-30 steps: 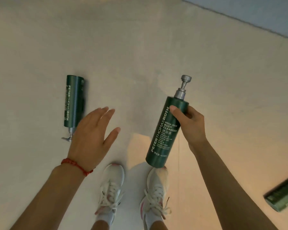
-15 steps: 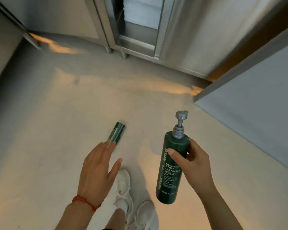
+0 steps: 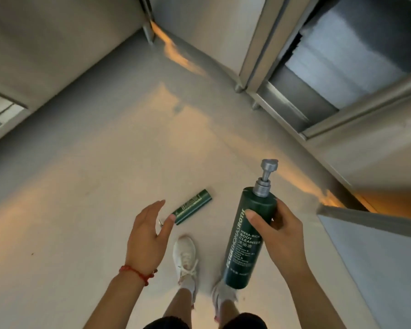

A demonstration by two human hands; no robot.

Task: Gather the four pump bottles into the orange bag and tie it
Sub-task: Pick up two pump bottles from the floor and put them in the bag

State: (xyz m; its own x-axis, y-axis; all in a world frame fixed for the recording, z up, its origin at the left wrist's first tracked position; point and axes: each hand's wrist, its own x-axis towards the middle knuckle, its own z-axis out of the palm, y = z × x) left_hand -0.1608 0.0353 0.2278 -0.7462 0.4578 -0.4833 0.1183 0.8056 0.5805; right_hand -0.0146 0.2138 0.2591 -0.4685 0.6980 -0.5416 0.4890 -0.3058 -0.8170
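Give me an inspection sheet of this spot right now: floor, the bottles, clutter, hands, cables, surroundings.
Surface: pale floor, bare, with patches of orange light.
Job's things: one green pump bottle held upright off the floor; a second bottle lying on its side on the floor. No other bottles and no orange bag in view.
Clutter: nothing seen.
Hands: right hand gripping the upright bottle near its top; left hand open and empty, fingers spread, near the lying bottle's pump end; red bracelet on that wrist.
Cables: nothing seen.
Surroundings: steel cabinet on short legs ahead right; white shoes below.
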